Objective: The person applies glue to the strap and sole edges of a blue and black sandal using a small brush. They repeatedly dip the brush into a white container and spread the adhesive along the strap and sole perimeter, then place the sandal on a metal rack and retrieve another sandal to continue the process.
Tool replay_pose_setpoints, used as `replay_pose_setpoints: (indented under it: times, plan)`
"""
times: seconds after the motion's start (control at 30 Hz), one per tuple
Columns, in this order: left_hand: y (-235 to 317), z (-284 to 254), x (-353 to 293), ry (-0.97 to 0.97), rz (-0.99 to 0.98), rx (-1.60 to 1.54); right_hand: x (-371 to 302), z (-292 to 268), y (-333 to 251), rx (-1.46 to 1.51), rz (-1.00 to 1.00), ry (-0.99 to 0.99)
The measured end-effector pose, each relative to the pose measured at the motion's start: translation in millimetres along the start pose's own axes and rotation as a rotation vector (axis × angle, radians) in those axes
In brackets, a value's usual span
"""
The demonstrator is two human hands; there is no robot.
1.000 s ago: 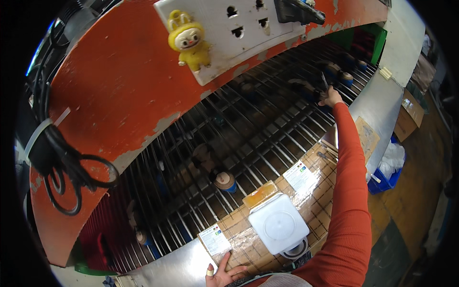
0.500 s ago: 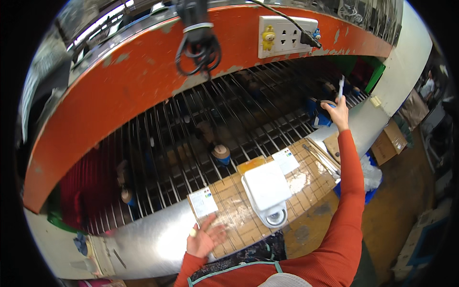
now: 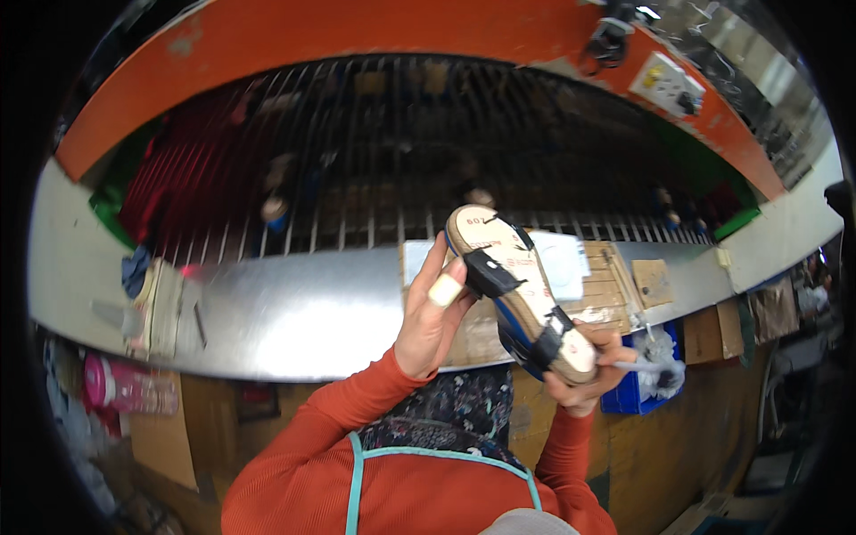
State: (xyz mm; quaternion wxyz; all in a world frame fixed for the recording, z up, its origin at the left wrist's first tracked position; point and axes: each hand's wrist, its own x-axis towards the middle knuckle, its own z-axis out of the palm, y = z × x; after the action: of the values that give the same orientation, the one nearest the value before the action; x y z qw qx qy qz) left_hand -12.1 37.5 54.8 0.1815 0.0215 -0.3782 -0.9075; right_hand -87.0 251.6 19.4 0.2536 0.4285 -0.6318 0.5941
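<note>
Both my hands hold up a sandal on a shoe last (image 3: 526,276), its pale sole side facing me, with black straps folded over its edges and blue along one side. My left hand (image 3: 432,308) is closed on the upper left end, and its thumb wears a pale finger cover (image 3: 445,290). At the lower right end, my right hand (image 3: 584,374) grips the sandal and also keeps a thin white-handled tool (image 3: 637,366), whose tip is blurred. Behind the sandal, a white container (image 3: 560,267) is partly hidden on a cardboard mat (image 3: 606,308).
Metal rollers (image 3: 357,214) stretch under an orange beam (image 3: 357,31), with several lasted shoes on them, one a lasted shoe (image 3: 274,212) at left. A metal ledge (image 3: 285,312) runs in front. A blue bin (image 3: 624,397) stands lower right; a pink bottle (image 3: 134,388) lower left.
My right hand has come back from the rollers at far right with the white-handled tool. The sandal is now between both hands; my left hand, open over the mat before, has closed on it.
</note>
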Motion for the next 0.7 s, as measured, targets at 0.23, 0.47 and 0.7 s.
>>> replay_pose_setpoints:
  times: [0.23, 0.47, 0.7]
  plan:
    - [4, -84, -21, 0.292, -0.013, -0.027, -38, 55, 2, -0.062, -0.091, -0.313]
    - [-16, -103, -9, 0.446, 0.078, -0.01, -27, 65, -2, -0.167, -0.315, -0.443]
    - [-3, -104, -6, 0.332, 0.109, -0.116, -22, 63, 3, -0.195, -0.269, -0.399]
